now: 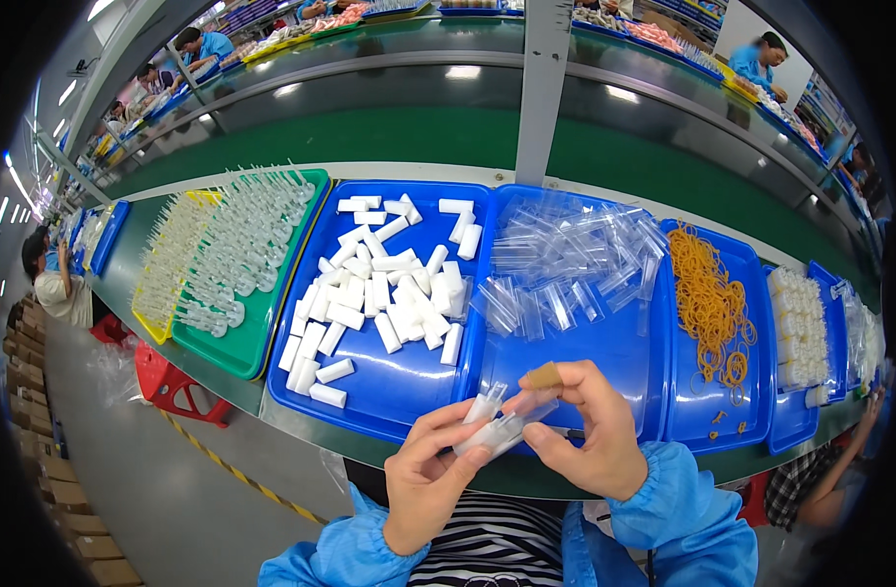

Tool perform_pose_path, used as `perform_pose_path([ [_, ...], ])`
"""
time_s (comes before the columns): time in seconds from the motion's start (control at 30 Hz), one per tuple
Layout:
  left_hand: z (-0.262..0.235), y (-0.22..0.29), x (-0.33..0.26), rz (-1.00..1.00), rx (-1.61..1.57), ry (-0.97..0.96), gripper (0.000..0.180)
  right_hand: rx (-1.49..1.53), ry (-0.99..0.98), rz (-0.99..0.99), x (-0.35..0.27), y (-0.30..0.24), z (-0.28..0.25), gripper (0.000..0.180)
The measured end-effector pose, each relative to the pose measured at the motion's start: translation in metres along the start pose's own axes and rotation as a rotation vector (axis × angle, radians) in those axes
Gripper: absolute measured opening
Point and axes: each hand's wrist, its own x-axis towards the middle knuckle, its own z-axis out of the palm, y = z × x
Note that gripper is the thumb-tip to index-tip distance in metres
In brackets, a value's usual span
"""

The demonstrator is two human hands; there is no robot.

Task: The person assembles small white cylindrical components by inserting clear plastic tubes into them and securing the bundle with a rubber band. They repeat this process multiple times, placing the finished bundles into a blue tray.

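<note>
My left hand (430, 477) is closed around a small bundle of white and clear plastic pieces (492, 432), held over the front edge of the trays. A tan wrap (543, 376) covers one fingertip of my right hand (602, 440). Between that finger and the thumb sits a clear plastic piece (538, 407), touching the bundle; its exact shape is hard to make out. Ahead, a blue tray (374, 416) carries many white cylinders (348, 290). Beside it, another blue tray (506, 364) holds a pile of clear plastic sleeves (575, 245).
Orange rubber bands (707, 293) fill part of a blue tray to the right, with stacked white parts (798, 328) beyond. At left, a green tray (247, 357) and a yellow tray (157, 318) bear upright translucent parts. A metal post (543, 108) rises behind the trays.
</note>
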Motion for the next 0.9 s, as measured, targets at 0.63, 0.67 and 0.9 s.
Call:
perform_pose_path([
  [0.63, 0.001, 0.005, 0.008, 0.197, 0.456, 0.042, 0.028, -0.092, 0.06, -0.055, -0.004, 0.012, 0.001, 0.029],
  [0.67, 0.002, 0.005, 0.009, 0.181, 0.416, 0.059, 0.029, -0.148, 0.034, -0.092, -0.001, 0.011, -0.002, 0.028],
  [0.9, 0.009, 0.006, 0.012, 0.132, 0.356, 0.076, 0.03, -0.246, -0.063, -0.083, 0.009, 0.006, -0.008, 0.024],
])
